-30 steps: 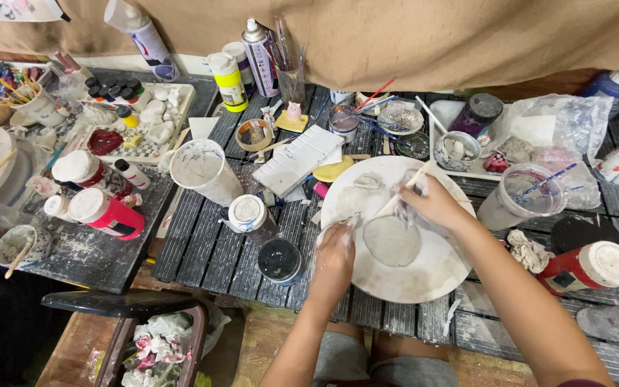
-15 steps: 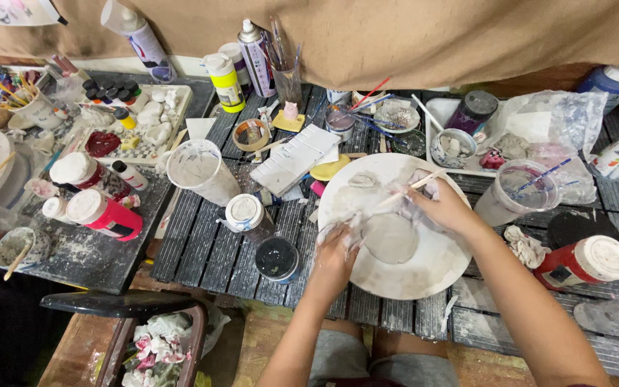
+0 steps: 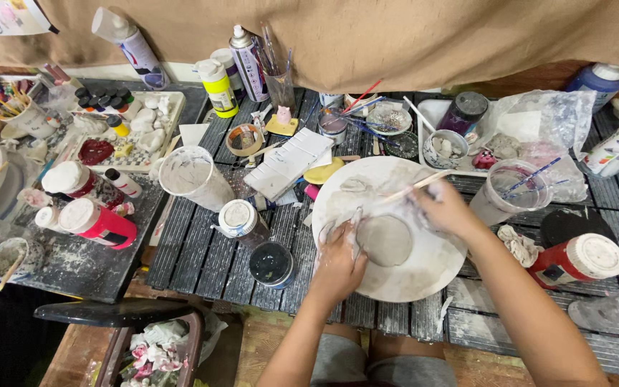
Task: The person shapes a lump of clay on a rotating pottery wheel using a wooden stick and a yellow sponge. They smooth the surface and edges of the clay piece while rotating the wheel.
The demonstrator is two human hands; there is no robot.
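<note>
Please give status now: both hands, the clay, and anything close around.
Left hand pressing clay disc on round board. Right hand holds wooden stick. Dark jar beside left wrist.

Crowding jars (image 3: 241, 217) beside round board (image 3: 424, 276)

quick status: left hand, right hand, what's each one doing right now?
Left hand: fingers spread open, pressing on the flat grey clay disc on the round white board.
Right hand: closed on a thin wooden stick.

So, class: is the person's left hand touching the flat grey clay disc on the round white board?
Touching. The head view shows the left hand with its fingers resting on the left edge of the clay disc.
</note>
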